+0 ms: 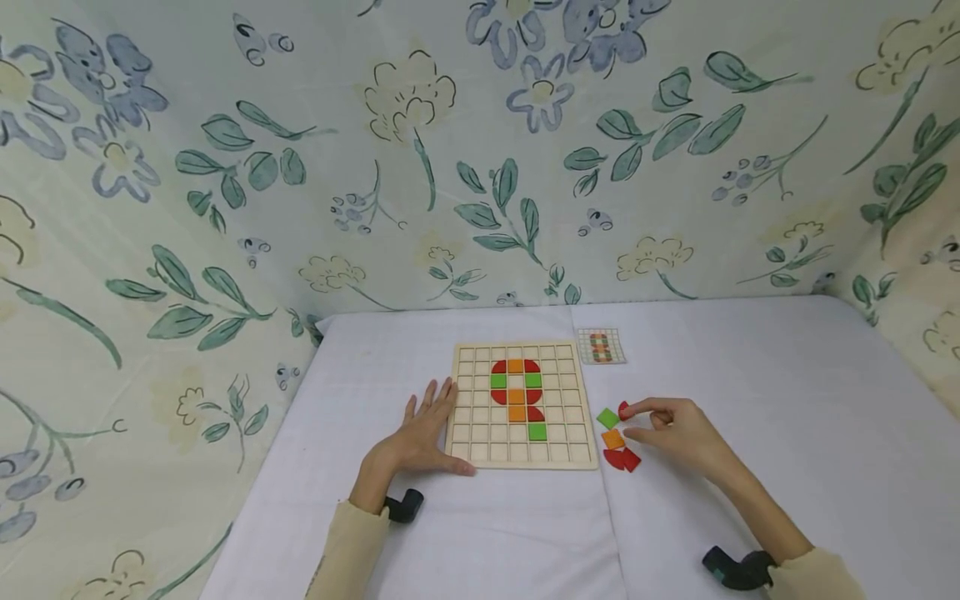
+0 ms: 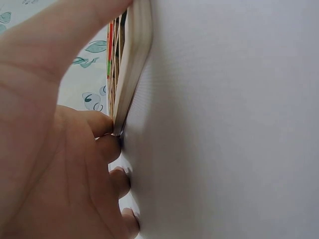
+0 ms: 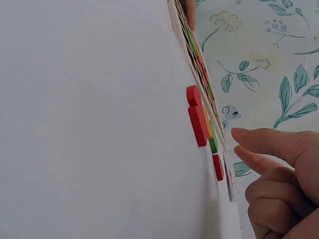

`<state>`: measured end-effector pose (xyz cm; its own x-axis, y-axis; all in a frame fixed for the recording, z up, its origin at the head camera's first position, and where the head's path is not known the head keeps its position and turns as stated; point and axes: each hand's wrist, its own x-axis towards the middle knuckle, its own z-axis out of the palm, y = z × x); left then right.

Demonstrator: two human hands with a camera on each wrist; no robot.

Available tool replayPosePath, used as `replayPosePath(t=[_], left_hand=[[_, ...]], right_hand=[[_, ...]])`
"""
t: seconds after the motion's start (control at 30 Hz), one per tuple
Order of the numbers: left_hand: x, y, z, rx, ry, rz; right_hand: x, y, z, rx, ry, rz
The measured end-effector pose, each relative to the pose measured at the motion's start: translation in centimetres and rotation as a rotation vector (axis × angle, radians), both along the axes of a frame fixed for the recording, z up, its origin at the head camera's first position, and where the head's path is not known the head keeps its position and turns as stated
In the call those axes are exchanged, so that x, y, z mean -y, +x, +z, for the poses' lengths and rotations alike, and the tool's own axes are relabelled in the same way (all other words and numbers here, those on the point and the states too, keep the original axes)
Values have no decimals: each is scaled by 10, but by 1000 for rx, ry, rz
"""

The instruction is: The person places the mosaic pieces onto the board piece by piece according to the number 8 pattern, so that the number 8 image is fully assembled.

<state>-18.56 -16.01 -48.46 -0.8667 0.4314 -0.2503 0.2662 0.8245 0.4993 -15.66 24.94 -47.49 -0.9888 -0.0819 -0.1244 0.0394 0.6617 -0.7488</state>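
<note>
A wooden grid board lies on the white cloth, with red quarter-round, orange square and green square pieces set in its cells. My left hand rests at its lower left corner, fingers spread along the left edge and thumb by the front edge. Right of the board my right hand hovers over loose pieces. Its thumb and index finger are apart with nothing between them; the other fingers curl inward. Beneath are a green square, an orange square and red pieces. Another red piece sits near the index fingertip.
A small pattern card lies beyond the board's upper right corner, showing a coloured figure on a grid. White cloth covers the table. A flowered curtain hangs behind and at the sides. Each wrist wears a black device.
</note>
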Motion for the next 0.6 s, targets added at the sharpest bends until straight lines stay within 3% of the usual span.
replayPosePath(t=[0.23, 0.43, 0.6], left_hand=[[-1, 0, 0, 0, -6, -2], [0, -1, -1, 0, -11, -2], [0, -1, -3, -4, -11, -3]], right_hand=[[-16, 10, -8, 116, -21, 27], [-16, 15, -14, 148, -77, 86], [-14, 15, -14, 143, -57, 98]])
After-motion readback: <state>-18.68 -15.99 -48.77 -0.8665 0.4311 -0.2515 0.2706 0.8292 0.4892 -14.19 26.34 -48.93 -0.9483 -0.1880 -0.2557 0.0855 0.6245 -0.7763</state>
